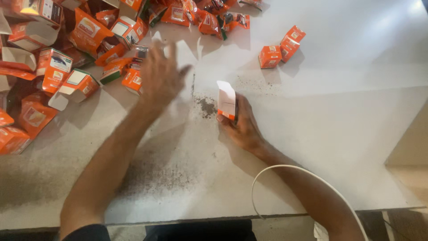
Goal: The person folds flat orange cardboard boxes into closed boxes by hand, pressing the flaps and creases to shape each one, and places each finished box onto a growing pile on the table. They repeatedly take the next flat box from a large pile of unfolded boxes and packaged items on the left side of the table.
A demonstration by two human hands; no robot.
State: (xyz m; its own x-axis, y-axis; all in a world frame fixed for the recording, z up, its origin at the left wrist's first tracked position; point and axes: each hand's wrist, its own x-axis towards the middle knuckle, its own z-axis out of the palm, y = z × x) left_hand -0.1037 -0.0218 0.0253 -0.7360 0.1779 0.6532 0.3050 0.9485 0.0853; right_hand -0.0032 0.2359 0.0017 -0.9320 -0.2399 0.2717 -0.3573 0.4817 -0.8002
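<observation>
Toward eleven o'clock in the head view, the left hand point(161, 76) is smeared by motion blur, so its fingers cannot be counted; it looks spread and released, hovering over the edge of a heap of orange cartons point(67, 49) without a clear grip on any. That heap runs off the top and left edges, and many cartons are cut off or overlap one another, their flaps open. Both forearms leave the picture at six o'clock, the elbows hidden.

Near the centre, the right hand point(243, 127) rests its heel on the desk point(339, 134) and grasps a small orange carton point(226, 101), standing upright with its white top flap raised; the fingers wrap its far side and are partly hidden behind it. The left forearm stretches long toward eleven o'clock, the right lies bent toward five.

A thin white cable point(285, 172) loops across the right forearm. Two closed orange boxes point(281, 47) sit apart at one o'clock. Grey smudges soil the pale desk top around the held carton, and a bright glare washes out its top right corner.
</observation>
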